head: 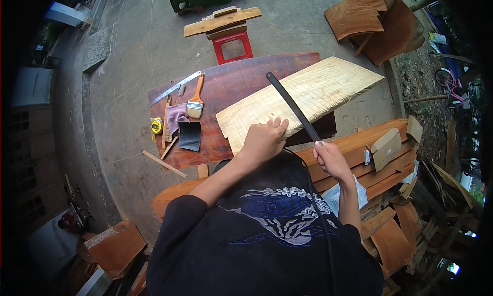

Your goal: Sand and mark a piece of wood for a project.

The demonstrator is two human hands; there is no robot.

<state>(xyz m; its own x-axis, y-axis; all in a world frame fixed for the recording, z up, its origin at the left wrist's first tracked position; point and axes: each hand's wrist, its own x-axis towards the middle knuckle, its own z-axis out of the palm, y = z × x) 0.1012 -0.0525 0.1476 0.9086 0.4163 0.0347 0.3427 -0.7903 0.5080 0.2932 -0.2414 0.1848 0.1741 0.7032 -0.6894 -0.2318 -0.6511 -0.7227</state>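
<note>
A pale, rough-sawn wooden plank (331,84) lies slanted over a reddish-brown wooden tabletop (219,142), its near edge jagged and splintered. My left hand (265,138) grips this near edge, fingers resting on the upper face and the thumb hidden. In my right hand (330,157) is one end of a long, flat black metal blade (292,105) with a hole near its far end. The blade crosses over the plank's face and near edge, to the right of my left hand. Whether it touches the wood I cannot tell.
On the tabletop's left are a steel ruler (175,88), a paintbrush (195,99), a purple cloth (176,116), black sandpaper (189,136) and a yellow tape measure (156,125). A red stool (233,47) bearing boards stands beyond. Cardboard pieces (386,147) lie on the wooden bench (358,142) at right.
</note>
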